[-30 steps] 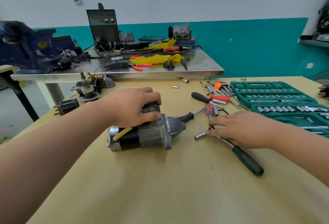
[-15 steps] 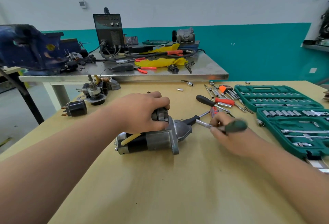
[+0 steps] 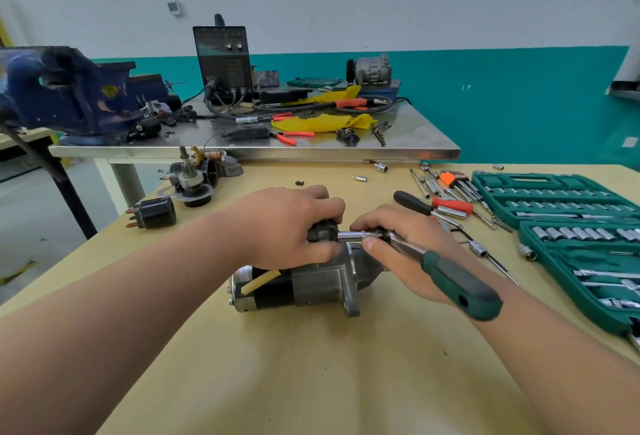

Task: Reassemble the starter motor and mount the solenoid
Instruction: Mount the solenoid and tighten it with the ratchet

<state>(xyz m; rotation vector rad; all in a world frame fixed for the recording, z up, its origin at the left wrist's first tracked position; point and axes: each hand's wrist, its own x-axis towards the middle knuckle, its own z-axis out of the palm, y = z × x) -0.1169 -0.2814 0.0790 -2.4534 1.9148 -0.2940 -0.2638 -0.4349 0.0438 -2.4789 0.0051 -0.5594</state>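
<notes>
Chrome socket (image 3: 349, 236) on the end of a socket wrench (image 3: 457, 284), whose head is pinched between the curled fingers (image 3: 370, 220) and thumb of the right hand (image 3: 415, 230), meets the end face of the black solenoid (image 3: 322, 232). The green-and-black handle trails back over the right wrist, a hold that suits spinning the head by fingertip rather than levering. The left hand (image 3: 287, 227) has its fingers curled over the solenoid and grips it, pressing it down on the starter motor (image 3: 304, 287), probably so that it cannot turn or slide while a fastener is run in; the fastener itself is hidden by the socket. The starter motor lies on its side on the wooden table (image 3: 311, 382), between the two forearms, nose housing toward the right hand. The step in hand appears to be mounting the solenoid, the motor body looking already assembled. Near the right hand stands an open green socket set (image 3: 526, 179), with loose screwdrivers (image 3: 450, 206) beside it. Well apart, at the table's far left, lie a second solenoid (image 3: 156, 213) and a dismantled starter assembly (image 3: 194, 182); behind them is a steel bench (image 3: 415, 144) bearing a blue vise (image 3: 69, 92).
</notes>
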